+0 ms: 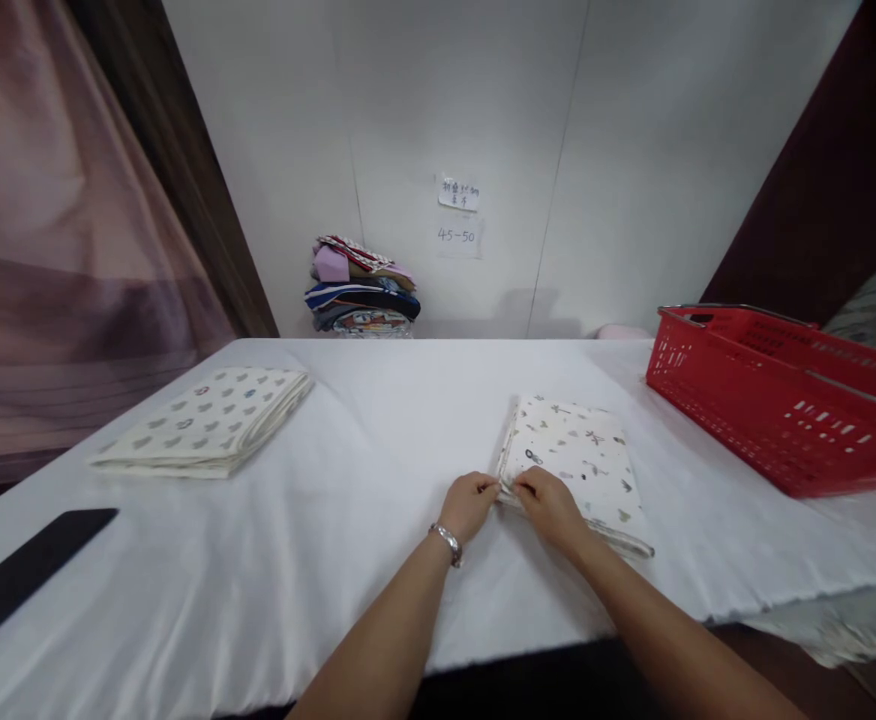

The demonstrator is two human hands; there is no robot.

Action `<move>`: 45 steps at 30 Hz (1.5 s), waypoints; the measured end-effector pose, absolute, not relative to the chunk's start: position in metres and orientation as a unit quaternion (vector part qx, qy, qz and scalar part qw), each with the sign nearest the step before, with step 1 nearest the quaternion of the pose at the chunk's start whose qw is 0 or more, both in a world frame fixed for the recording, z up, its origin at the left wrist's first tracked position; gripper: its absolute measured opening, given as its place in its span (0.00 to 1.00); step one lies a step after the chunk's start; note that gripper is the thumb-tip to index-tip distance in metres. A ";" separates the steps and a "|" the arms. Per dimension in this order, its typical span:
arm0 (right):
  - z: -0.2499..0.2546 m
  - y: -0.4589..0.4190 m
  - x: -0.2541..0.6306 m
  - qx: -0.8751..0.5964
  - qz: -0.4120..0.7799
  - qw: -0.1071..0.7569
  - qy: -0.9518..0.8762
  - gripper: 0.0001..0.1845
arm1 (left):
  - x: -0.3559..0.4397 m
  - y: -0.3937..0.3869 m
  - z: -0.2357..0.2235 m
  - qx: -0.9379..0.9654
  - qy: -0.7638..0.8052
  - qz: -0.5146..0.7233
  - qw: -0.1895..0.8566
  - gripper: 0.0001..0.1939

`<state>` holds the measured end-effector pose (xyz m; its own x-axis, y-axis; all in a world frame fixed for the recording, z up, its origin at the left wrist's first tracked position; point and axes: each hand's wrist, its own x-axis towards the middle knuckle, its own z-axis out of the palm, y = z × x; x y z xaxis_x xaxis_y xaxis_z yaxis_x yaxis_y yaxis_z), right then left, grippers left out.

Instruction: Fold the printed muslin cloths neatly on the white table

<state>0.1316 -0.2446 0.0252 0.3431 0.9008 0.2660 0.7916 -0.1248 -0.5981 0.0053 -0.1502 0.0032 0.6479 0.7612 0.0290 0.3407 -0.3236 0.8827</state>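
Note:
A folded white cloth [573, 450] printed with small figures lies on the table, right of the middle. At its near left corner my left hand [470, 503], with a bracelet on the wrist, pinches the edge. Just right of it, my right hand [547, 503] is closed on the same corner, fingers bent over the layered edge. The two hands are close together, and the fingertips partly hide the corner between them. Several layers show along the cloth's near edge.
Another folded cloth [209, 420] with grey prints lies at the left. A black flat object [29, 575] sits at the near left. A red basket [768, 410] stands at the right. Stacked fabrics [363, 290] rise behind the white-covered table [318, 560], below wall notes [459, 215].

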 end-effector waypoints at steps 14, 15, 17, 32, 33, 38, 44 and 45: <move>0.027 -0.250 0.123 -0.732 0.043 0.306 -0.607 0.10 | 0.006 -0.153 0.006 0.773 0.359 0.235 0.468 0.13; 0.027 -0.249 0.122 -0.738 0.044 0.299 -0.604 0.08 | 0.006 -0.153 0.005 0.771 0.357 0.236 0.471 0.13; 0.027 -0.246 0.121 -0.750 0.042 0.285 -0.595 0.04 | 0.007 -0.153 0.005 0.769 0.350 0.237 0.479 0.13; 0.018 -0.244 0.128 -0.757 0.045 0.362 -0.542 0.08 | -0.001 -0.152 0.014 0.823 0.420 0.192 0.331 0.11; 0.019 -0.244 0.127 -0.754 0.041 0.362 -0.546 0.08 | 0.000 -0.153 0.014 0.823 0.423 0.194 0.325 0.11; 0.024 -0.247 0.121 -0.742 0.033 0.337 -0.579 0.07 | 0.000 -0.156 0.014 0.826 0.424 0.195 0.316 0.10; 0.026 -0.248 0.119 -0.746 0.024 0.299 -0.595 0.08 | 0.002 -0.157 0.013 0.831 0.423 0.164 0.323 0.08; 0.026 -0.248 0.119 -0.747 0.026 0.296 -0.595 0.08 | 0.002 -0.156 0.012 0.828 0.422 0.164 0.331 0.07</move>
<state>0.1186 -0.2483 0.0257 0.2913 0.9040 0.3131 0.8735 -0.1178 -0.4724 0.0020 -0.1564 0.0118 0.5905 0.8070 -0.0086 0.5901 -0.4244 0.6868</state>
